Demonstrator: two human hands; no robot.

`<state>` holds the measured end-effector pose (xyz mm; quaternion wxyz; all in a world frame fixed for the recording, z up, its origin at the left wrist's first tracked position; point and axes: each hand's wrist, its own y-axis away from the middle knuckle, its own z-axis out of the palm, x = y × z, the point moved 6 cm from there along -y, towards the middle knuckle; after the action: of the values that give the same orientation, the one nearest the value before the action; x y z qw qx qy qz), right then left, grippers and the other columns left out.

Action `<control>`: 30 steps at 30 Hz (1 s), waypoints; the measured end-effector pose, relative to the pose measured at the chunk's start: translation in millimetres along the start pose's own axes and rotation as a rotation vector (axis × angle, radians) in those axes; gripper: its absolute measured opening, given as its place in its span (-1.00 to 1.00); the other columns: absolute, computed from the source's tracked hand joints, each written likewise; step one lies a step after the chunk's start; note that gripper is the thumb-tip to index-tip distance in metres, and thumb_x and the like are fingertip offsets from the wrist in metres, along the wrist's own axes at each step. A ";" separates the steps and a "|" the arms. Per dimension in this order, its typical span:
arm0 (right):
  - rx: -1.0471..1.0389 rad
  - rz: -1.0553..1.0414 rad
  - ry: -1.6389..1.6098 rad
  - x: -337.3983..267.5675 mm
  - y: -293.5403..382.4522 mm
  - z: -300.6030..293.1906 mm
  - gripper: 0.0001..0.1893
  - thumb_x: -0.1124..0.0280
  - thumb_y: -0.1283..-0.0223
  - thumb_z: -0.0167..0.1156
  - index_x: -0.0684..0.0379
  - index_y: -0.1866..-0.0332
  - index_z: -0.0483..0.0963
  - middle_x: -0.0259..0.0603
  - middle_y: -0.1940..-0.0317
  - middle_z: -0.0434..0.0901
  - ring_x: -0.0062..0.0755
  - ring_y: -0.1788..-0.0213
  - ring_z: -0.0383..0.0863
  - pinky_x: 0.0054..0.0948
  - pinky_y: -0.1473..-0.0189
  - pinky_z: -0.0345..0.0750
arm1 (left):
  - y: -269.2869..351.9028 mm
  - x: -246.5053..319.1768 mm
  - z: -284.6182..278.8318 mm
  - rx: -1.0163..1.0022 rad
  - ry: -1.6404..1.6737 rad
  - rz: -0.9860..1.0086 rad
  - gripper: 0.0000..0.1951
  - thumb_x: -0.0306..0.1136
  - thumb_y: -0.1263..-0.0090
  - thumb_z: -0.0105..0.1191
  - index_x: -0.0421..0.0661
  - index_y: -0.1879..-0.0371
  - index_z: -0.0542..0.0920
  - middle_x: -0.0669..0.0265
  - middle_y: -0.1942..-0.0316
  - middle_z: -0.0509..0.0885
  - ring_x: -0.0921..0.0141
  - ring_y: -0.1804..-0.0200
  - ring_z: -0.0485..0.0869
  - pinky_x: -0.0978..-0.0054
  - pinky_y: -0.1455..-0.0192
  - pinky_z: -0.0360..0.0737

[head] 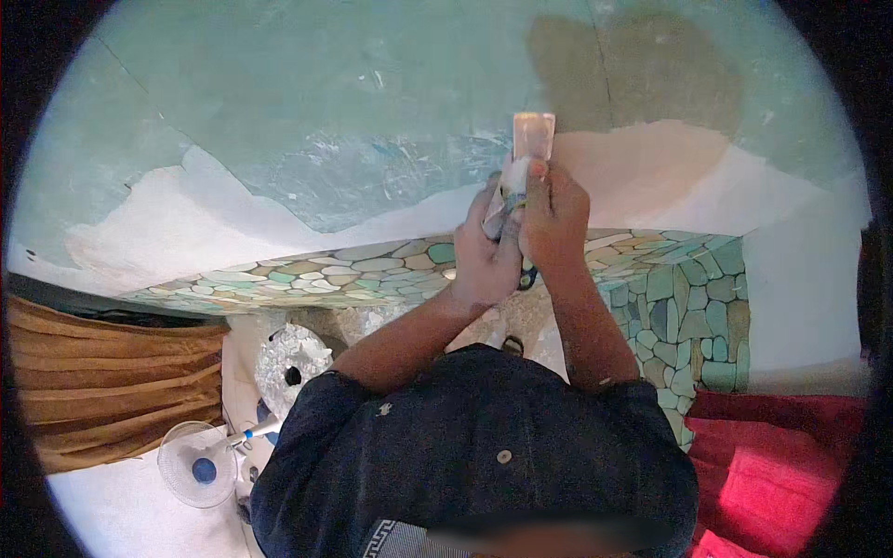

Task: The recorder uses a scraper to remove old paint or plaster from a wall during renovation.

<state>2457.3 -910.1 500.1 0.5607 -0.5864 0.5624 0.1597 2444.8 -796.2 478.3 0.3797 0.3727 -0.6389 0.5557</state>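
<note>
Both hands are raised close together before a green and white wall [335,104] with patchy paint. Between them is an upright whitish packet or tube [515,183] bearing writing, with a flat pinkish, glossy piece [534,136] at its top; its exact kind cannot be told. My right hand [556,213] grips it from the right, the thumb on its upper part. My left hand [488,247] wraps round its lower left side. The fingers hide much of the lower end. A dark round shadow lies on the wall behind, up and to the right.
Stone-patterned cladding [363,268] runs along the lower wall. At the lower left are a fan [202,469], a white, flaky-looking round heap or container [289,359] and a brown curtain [118,383]. Red cloth [774,467] lies at the lower right.
</note>
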 end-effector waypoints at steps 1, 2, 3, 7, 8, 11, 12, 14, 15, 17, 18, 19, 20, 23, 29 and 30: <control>-0.047 -0.006 0.028 3.5 3.6 4.1 -0.62 0.17 -0.44 -0.13 0.31 0.17 0.49 -0.16 0.53 0.55 -0.40 0.55 0.56 -0.38 0.46 0.49 | 4.1 -3.3 -0.3 0.036 0.000 0.022 -0.64 -0.40 -0.40 -0.09 -0.30 -0.13 0.36 -0.01 0.15 0.61 0.25 0.09 0.63 0.36 0.04 0.51; -0.048 -0.013 0.025 10.4 11.0 9.9 -0.62 0.17 -0.44 -0.13 0.31 0.17 0.49 -0.16 0.53 0.55 -0.40 0.55 0.56 -0.38 0.46 0.49 | 14.3 -17.5 2.5 0.041 -0.001 0.028 -0.64 -0.40 -0.40 -0.09 -0.30 -0.13 0.36 -0.01 0.15 0.61 0.25 0.09 0.63 0.36 0.04 0.51; 0.022 -0.066 0.117 17.1 20.9 12.6 -0.62 0.17 -0.43 -0.13 0.30 0.11 0.47 -0.09 0.50 0.57 -0.21 0.52 0.58 -0.29 0.40 0.50 | 28.1 -41.3 5.4 0.074 0.013 -0.015 -0.64 -0.39 -0.40 -0.09 -0.29 -0.13 0.36 0.01 0.15 0.61 0.26 0.08 0.62 0.37 0.02 0.50; 0.114 -0.169 0.188 9.5 20.4 16.4 -0.64 0.25 -0.36 -0.09 0.22 -0.13 0.37 0.13 0.35 0.58 0.24 0.38 0.56 0.06 0.29 0.47 | 28.2 -58.6 3.7 0.058 0.094 -0.073 -0.65 -0.39 -0.41 -0.11 -0.26 -0.12 0.34 0.08 0.11 0.59 0.30 0.02 0.56 0.38 -0.05 0.44; 0.111 -0.167 0.188 5.2 19.4 14.5 -0.64 0.25 -0.36 -0.09 0.22 -0.13 0.37 0.13 0.35 0.58 0.24 0.38 0.56 0.06 0.29 0.47 | 26.9 -58.3 1.2 0.059 0.093 -0.076 -0.65 -0.39 -0.41 -0.11 -0.26 -0.12 0.34 0.08 0.11 0.59 0.30 0.02 0.56 0.38 -0.05 0.44; -0.161 0.103 0.358 8.1 13.9 23.9 -0.59 0.24 -0.34 -0.08 0.24 -0.20 0.32 0.15 0.32 0.58 0.23 0.30 0.58 0.04 0.23 0.47 | 20.3 -56.3 1.6 0.012 0.299 -0.148 -0.67 -0.38 -0.40 -0.12 -0.25 -0.09 0.35 0.08 0.09 0.57 0.30 0.00 0.54 0.38 -0.07 0.42; -0.106 0.068 0.276 3.8 16.7 21.4 -0.66 0.21 -0.37 -0.10 0.26 -0.02 0.38 0.14 0.40 0.57 0.22 0.33 0.57 0.00 0.28 0.46 | 22.2 -59.8 2.0 0.039 0.306 -0.138 -0.68 -0.40 -0.39 -0.12 -0.25 -0.08 0.36 0.08 0.10 0.57 0.31 0.02 0.54 0.38 -0.06 0.43; -0.053 0.031 0.193 4.3 20.8 21.8 -0.66 0.17 -0.39 -0.12 0.27 0.16 0.44 0.14 0.47 0.55 0.22 0.36 0.57 -0.03 0.33 0.45 | 28.3 -65.8 0.0 0.069 0.314 -0.126 -0.69 -0.41 -0.39 -0.11 -0.25 -0.06 0.37 0.09 0.11 0.56 0.31 0.04 0.54 0.39 -0.04 0.43; -0.025 0.004 0.261 6.4 20.8 22.0 -0.66 0.17 -0.39 -0.12 0.27 0.21 0.44 0.14 0.49 0.55 0.22 0.37 0.57 -0.03 0.34 0.45 | 29.0 -60.8 0.0 0.068 0.288 -0.081 -0.70 -0.42 -0.38 -0.10 -0.25 -0.05 0.37 0.09 0.11 0.56 0.31 0.05 0.54 0.39 -0.04 0.44; 0.005 -0.025 0.330 9.2 15.6 21.2 -0.65 0.17 -0.38 -0.12 0.27 0.25 0.45 0.13 0.51 0.54 0.22 0.37 0.56 -0.02 0.34 0.44 | 21.7 -56.6 0.2 0.067 0.265 -0.033 -0.71 -0.42 -0.38 -0.09 -0.25 -0.04 0.37 0.09 0.11 0.55 0.32 0.05 0.53 0.39 -0.03 0.44; -0.069 0.005 0.370 1.5 9.7 25.6 -0.69 0.21 -0.36 -0.09 0.27 0.15 0.43 0.15 0.43 0.55 0.22 0.35 0.56 0.01 0.30 0.45 | 16.0 -58.0 -3.6 0.079 0.284 -0.037 -0.70 -0.43 -0.39 -0.10 -0.26 -0.06 0.36 0.09 0.10 0.54 0.32 0.05 0.53 0.40 -0.04 0.43; -0.142 0.037 0.410 -4.5 8.7 28.2 -0.70 0.25 -0.33 -0.07 0.27 0.05 0.41 0.16 0.35 0.56 0.21 0.32 0.57 0.05 0.26 0.46 | 15.4 -56.9 -6.9 0.090 0.305 -0.042 -0.69 -0.43 -0.39 -0.11 -0.27 -0.07 0.35 0.09 0.09 0.54 0.32 0.04 0.52 0.40 -0.05 0.42; -0.146 0.040 0.410 -8.4 11.5 27.6 -0.70 0.25 -0.33 -0.07 0.27 0.05 0.41 0.16 0.35 0.56 0.21 0.32 0.57 0.05 0.26 0.46 | 19.0 -55.4 -9.6 0.092 0.304 -0.047 -0.69 -0.43 -0.39 -0.11 -0.27 -0.07 0.35 0.09 0.09 0.54 0.32 0.04 0.52 0.40 -0.05 0.42; -0.129 0.051 0.422 -7.3 14.2 26.8 -0.74 0.26 -0.32 -0.06 0.26 0.21 0.43 0.15 0.43 0.55 0.20 0.34 0.57 0.03 0.28 0.46 | 19.8 -53.1 -7.2 0.048 0.294 -0.059 -0.68 -0.44 -0.40 -0.14 -0.29 -0.09 0.34 0.09 0.08 0.53 0.31 0.03 0.52 0.40 -0.07 0.42; -0.027 -0.066 0.397 -21.1 9.0 24.8 -0.78 0.27 -0.30 -0.02 0.21 0.33 0.42 0.06 0.60 0.51 0.18 0.48 0.54 0.03 0.40 0.44 | 13.3 -39.6 -9.1 0.080 0.266 -0.042 -0.62 -0.42 -0.39 -0.02 -0.26 -0.14 0.31 0.22 0.01 0.56 0.40 0.00 0.55 0.46 -0.08 0.47; -0.025 -0.121 0.380 -30.4 -0.2 29.4 -0.77 0.26 -0.30 -0.02 0.21 0.33 0.42 0.06 0.58 0.52 0.18 0.48 0.54 0.03 0.40 0.43 | 2.8 -37.8 -15.2 0.076 0.336 -0.017 -0.62 -0.41 -0.39 -0.02 -0.26 -0.14 0.31 0.23 0.01 0.56 0.41 0.00 0.54 0.46 -0.08 0.47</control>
<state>2460.9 -870.9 515.7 0.4456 -0.6457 0.6198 0.0194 2459.7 -778.7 444.6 0.4715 0.2942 -0.5416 0.6307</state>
